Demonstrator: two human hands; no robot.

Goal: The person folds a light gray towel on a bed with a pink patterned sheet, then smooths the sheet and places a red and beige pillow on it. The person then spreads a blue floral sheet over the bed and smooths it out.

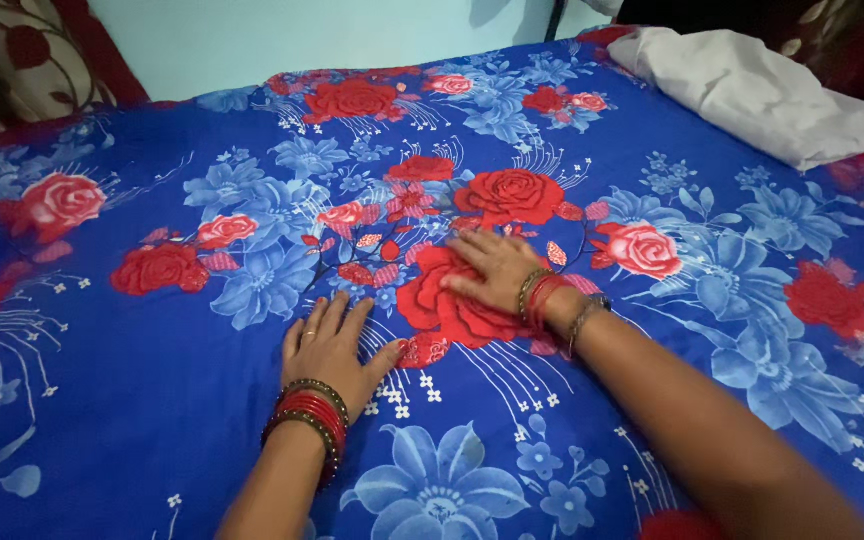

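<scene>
A blue bedsheet (202, 400) printed with red roses and pale blue flowers covers the bed. My left hand (332, 345) lies flat on it, palm down, fingers spread, with red and gold bangles on the wrist. My right hand (492, 270) rests flat on a large red rose further away, fingers pointing left, also with bangles and a thin bracelet. Neither hand holds anything.
A crumpled white cloth (762, 90) lies at the far right corner of the bed. A floral curtain (22, 50) hangs at the far left beside a pale wall (282, 35). The sheet stretches out smooth on all sides of my hands.
</scene>
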